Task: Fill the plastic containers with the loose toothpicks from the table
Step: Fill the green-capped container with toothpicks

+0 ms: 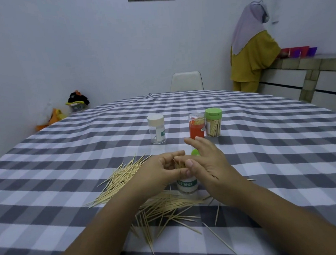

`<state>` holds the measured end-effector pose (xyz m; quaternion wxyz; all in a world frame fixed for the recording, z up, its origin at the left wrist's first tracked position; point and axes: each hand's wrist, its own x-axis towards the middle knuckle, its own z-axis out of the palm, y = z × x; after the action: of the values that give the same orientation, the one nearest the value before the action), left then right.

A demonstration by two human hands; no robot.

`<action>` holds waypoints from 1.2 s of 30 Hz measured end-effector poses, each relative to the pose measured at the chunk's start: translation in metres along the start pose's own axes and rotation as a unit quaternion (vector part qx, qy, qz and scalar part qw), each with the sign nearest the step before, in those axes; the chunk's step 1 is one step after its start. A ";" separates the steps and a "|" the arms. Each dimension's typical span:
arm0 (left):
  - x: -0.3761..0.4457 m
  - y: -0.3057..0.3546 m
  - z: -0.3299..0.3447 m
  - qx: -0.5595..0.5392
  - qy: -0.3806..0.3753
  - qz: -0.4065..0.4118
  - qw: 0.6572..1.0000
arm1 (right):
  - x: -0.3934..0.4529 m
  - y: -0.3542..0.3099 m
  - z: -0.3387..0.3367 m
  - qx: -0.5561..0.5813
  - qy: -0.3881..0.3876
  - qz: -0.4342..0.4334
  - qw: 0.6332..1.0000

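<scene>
Toothpicks (148,204) litter checked tablecloth (65,154) near pale wall (78,54).

Grey-white checked tablecloth (65,154), green lid (213,112), orange container (197,130)

Near edge: loose toothpicks (164,207) scattered across the checked tablecloth (48,195).
Centre: both hands crowd one toothpick container (187,185).
Far centre: white-lidded container (156,129), orange container (197,126), green-lidded container (213,122).
Left and right: open cloth.
</scene>
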<state>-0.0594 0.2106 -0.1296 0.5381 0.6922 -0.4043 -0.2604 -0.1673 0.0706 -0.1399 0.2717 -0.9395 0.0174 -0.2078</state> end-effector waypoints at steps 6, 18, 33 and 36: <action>0.001 0.000 -0.001 0.005 0.004 -0.010 1.000 | 0.000 0.002 -0.002 0.043 0.066 0.016 0.997; 0.000 -0.002 0.000 0.017 -0.010 0.009 1.000 | 0.002 0.002 0.000 -0.013 -0.027 0.003 1.000; -0.002 0.002 0.000 0.002 -0.031 0.005 1.000 | 0.002 0.007 -0.002 0.029 0.064 -0.011 0.998; -0.002 0.000 0.000 -0.002 -0.016 0.004 1.000 | 0.001 0.006 -0.004 -0.001 0.039 -0.044 0.998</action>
<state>-0.0604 0.2120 -0.1293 0.5341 0.6851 -0.4151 -0.2704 -0.1672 0.0638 -0.1394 0.2601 -0.9308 -0.0134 -0.2564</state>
